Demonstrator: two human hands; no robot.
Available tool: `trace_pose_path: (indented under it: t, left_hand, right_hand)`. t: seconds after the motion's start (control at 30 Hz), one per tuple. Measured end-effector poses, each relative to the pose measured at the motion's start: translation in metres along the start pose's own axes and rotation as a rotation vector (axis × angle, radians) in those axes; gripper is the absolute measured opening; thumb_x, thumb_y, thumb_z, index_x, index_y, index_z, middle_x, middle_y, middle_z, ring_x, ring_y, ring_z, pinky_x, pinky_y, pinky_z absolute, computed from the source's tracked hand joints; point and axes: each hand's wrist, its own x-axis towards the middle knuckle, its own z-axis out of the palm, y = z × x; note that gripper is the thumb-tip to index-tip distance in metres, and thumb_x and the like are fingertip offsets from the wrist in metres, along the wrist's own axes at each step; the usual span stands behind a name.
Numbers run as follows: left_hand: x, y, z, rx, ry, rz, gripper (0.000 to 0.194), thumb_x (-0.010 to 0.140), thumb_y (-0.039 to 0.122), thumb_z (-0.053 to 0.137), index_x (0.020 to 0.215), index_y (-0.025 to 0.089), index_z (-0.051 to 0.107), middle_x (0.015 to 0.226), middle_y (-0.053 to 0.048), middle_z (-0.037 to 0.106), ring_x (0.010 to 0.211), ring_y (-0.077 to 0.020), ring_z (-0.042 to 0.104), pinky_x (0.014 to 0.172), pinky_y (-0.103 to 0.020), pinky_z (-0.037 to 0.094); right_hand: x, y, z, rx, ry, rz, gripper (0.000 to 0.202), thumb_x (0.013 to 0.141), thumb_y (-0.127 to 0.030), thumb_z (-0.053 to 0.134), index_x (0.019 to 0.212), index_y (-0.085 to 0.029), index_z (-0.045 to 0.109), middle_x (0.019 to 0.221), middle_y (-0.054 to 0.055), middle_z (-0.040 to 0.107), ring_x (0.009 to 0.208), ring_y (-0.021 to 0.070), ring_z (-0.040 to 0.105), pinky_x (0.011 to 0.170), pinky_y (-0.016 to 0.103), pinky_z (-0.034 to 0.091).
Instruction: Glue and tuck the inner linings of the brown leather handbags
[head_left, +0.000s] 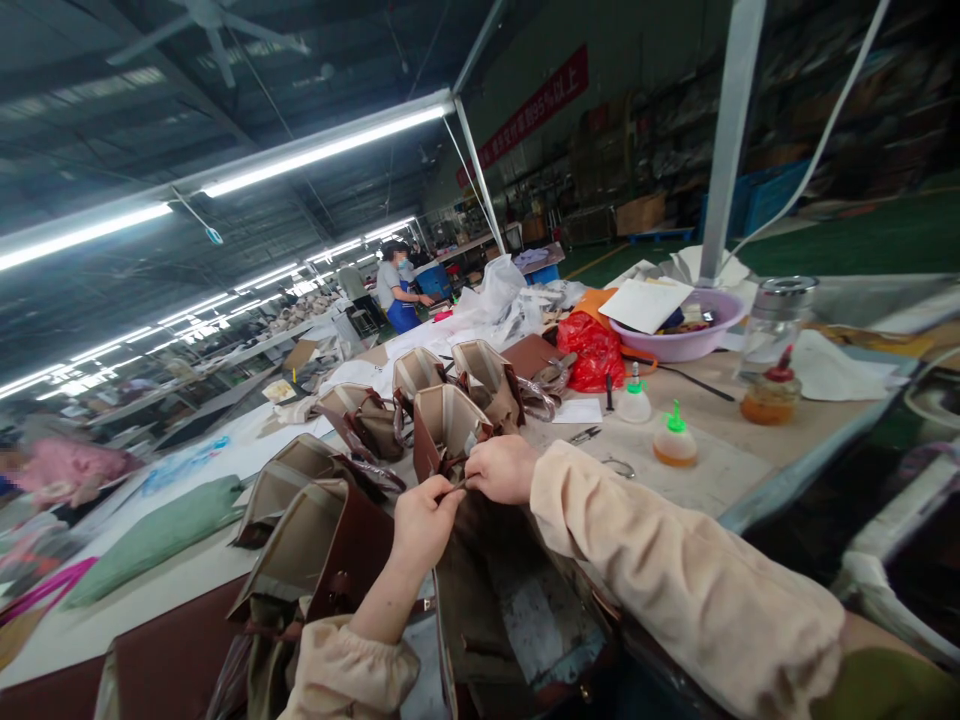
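An open brown handbag [480, 620] with a dark olive lining stands right in front of me. At its far upper edge my left hand [421, 522] and my right hand [501, 468] meet, fingertips almost touching. Both are closed in a pinch on a thin strip of the bag's edge; its details are too small to make out. Just beyond my fingers stands another brown bag [448, 425] with a beige inside. More half-made bags [289, 545] of the same kind stand to the left, close to my left forearm.
On the table's right are a squeeze bottle with a green tip [675, 440], a jar of amber liquid [771, 395], a purple basin [686, 340] and a red plastic bag [590, 352]. A green cushion-like bundle [161, 540] lies left. A co-worker [400, 290] stands farther back.
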Motion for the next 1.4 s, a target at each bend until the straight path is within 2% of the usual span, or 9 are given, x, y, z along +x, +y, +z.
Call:
trace_pose_path:
  t: [0.37,0.57,0.67,0.77,0.87,0.93,1.13,1.3,1.4]
  left_hand:
    - [0.001,-0.003,-0.001,0.072,-0.007,0.052,0.019,0.078,0.03,0.055,0.064,0.017,0.06,0.056,0.003,0.054,0.058,-0.0115,0.048,0.056,-0.022,0.032]
    - [0.004,-0.002,-0.004,0.091,-0.026,0.052,0.017,0.078,0.027,0.053,0.068,0.017,0.063,0.061,0.001,0.059,0.061,-0.0123,0.051,0.059,-0.022,0.035]
    - [0.003,0.001,-0.011,0.076,-0.101,0.071,0.018,0.078,0.026,0.052,0.074,0.017,0.067,0.067,0.0,0.063,0.065,-0.0138,0.055,0.062,-0.024,0.037]
    - [0.001,0.001,-0.02,-0.054,-0.249,0.116,0.021,0.076,0.026,0.055,0.089,0.018,0.07,0.081,-0.001,0.069,0.077,-0.0164,0.06,0.07,-0.025,0.042]
    - [0.001,0.0,-0.026,-0.202,-0.378,0.126,0.038,0.073,0.03,0.061,0.108,0.016,0.065,0.1,-0.003,0.069,0.09,-0.0194,0.061,0.079,-0.025,0.044]
    - [0.003,0.002,-0.028,-0.125,-0.369,0.133,0.04,0.073,0.035,0.062,0.108,0.016,0.065,0.1,-0.004,0.069,0.09,-0.0203,0.061,0.078,-0.026,0.044]
    - [0.01,0.017,-0.02,0.451,-0.244,0.209,0.028,0.084,0.035,0.049,0.075,0.019,0.069,0.07,-0.003,0.068,0.067,-0.0166,0.06,0.061,-0.024,0.038]
    - [0.006,0.02,-0.009,0.557,-0.181,0.154,0.029,0.087,0.034,0.042,0.082,0.018,0.066,0.078,-0.01,0.068,0.076,-0.0232,0.062,0.065,-0.03,0.038]
    - [0.007,0.02,-0.01,0.571,-0.213,0.15,0.03,0.086,0.038,0.043,0.084,0.019,0.066,0.08,-0.01,0.068,0.079,-0.0235,0.062,0.067,-0.03,0.039]
  right_hand:
    - [0.007,-0.007,-0.007,-0.08,-0.091,-0.064,0.024,0.081,-0.031,0.048,0.087,-0.025,0.071,0.091,0.004,0.071,0.083,0.0214,0.064,0.062,0.027,0.043]
    - [0.01,-0.001,-0.003,0.026,-0.118,0.018,0.028,0.082,-0.038,0.049,0.094,-0.028,0.071,0.094,0.002,0.07,0.09,0.0214,0.063,0.066,0.026,0.043]
    - [0.0,0.013,-0.004,0.192,-0.172,0.047,0.047,0.077,-0.055,0.054,0.116,-0.03,0.062,0.1,-0.001,0.069,0.09,0.0181,0.063,0.068,0.022,0.044]
    - [-0.015,0.026,-0.007,0.373,-0.138,0.091,0.075,0.067,-0.058,0.064,0.13,-0.02,0.049,0.104,0.003,0.068,0.09,0.0189,0.062,0.071,0.022,0.044]
    - [-0.027,0.03,-0.011,0.311,-0.109,0.104,0.048,0.071,-0.047,0.065,0.111,-0.023,0.065,0.088,-0.001,0.07,0.081,0.0176,0.063,0.065,0.021,0.042]
    - [-0.031,0.028,-0.014,0.224,-0.093,0.089,0.031,0.074,-0.041,0.063,0.101,-0.027,0.07,0.083,-0.003,0.07,0.08,0.0158,0.063,0.063,0.02,0.041]
    - [-0.026,0.008,-0.022,0.052,-0.08,0.092,0.028,0.082,-0.043,0.053,0.101,-0.031,0.069,0.094,-0.002,0.07,0.087,0.0149,0.062,0.065,0.02,0.041]
    - [-0.019,-0.004,-0.027,-0.061,-0.143,0.161,0.024,0.081,-0.031,0.053,0.092,-0.022,0.072,0.094,0.008,0.07,0.09,0.0227,0.062,0.072,0.028,0.045]
    - [-0.016,-0.006,-0.027,-0.078,-0.161,0.17,0.026,0.081,-0.03,0.051,0.094,-0.019,0.071,0.098,0.012,0.068,0.094,0.0254,0.061,0.077,0.032,0.045]
